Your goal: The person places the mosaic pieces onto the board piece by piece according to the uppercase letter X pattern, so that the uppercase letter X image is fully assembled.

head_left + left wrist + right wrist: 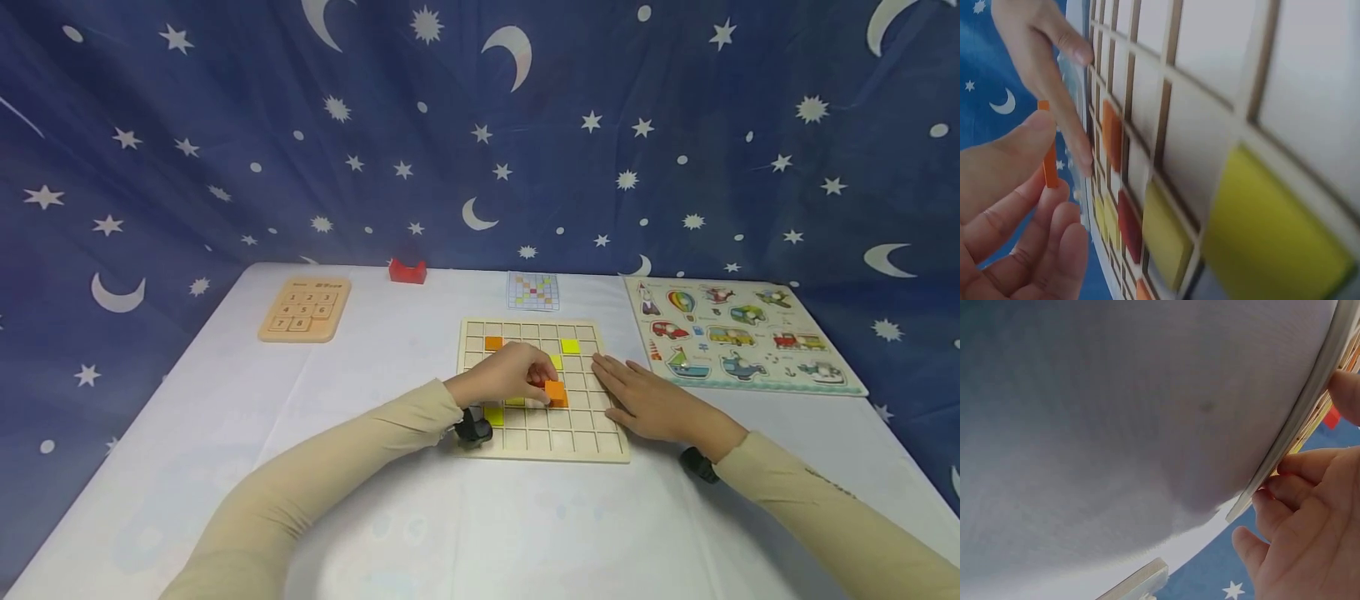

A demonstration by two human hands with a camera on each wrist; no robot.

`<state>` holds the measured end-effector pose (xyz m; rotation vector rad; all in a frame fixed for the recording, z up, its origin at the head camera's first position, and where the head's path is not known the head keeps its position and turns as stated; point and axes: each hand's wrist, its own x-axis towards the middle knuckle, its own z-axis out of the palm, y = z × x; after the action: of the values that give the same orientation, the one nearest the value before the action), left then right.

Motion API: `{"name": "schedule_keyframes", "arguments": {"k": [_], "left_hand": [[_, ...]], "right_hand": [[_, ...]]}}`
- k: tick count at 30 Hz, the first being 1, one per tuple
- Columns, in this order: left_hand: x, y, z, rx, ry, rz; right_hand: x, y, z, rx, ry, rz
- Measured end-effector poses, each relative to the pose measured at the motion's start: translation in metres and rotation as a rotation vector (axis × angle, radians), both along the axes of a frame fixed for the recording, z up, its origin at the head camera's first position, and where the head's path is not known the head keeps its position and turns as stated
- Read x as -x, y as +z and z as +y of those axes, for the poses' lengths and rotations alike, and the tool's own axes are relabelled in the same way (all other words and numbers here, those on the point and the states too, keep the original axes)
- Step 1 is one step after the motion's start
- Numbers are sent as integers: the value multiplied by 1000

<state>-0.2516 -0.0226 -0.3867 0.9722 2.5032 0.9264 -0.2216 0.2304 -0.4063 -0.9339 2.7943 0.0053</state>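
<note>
Between thumb and fingers, my left hand (512, 372) pinches an orange square tile (554, 392) above the wooden grid board (555, 444). The left wrist view shows that tile (1049, 150) edge-on, apart from the board. Set in the grid are an orange tile (1112, 134), a dark red tile (1129, 225) and several yellow tiles (1279, 231). My right hand (654, 402) lies with extended fingers along the board's right edge; in the right wrist view its fingertips touch that edge. The left hand hides part of the grid's middle.
Behind the board lies a small printed pattern card (533, 292). A red holder (407, 271) stands at the back, a wooden number puzzle (306, 310) lies at the left, and a picture puzzle board (738, 337) is at the right. A starry curtain (420, 150) hangs behind the table.
</note>
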Motion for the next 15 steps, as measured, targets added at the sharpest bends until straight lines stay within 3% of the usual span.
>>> {"name": "schedule_keyframes", "arguments": {"k": [15], "left_hand": [[-14,-3,27,96,-61,41]], "right_hand": [[0,0,0,8,11,5]]}}
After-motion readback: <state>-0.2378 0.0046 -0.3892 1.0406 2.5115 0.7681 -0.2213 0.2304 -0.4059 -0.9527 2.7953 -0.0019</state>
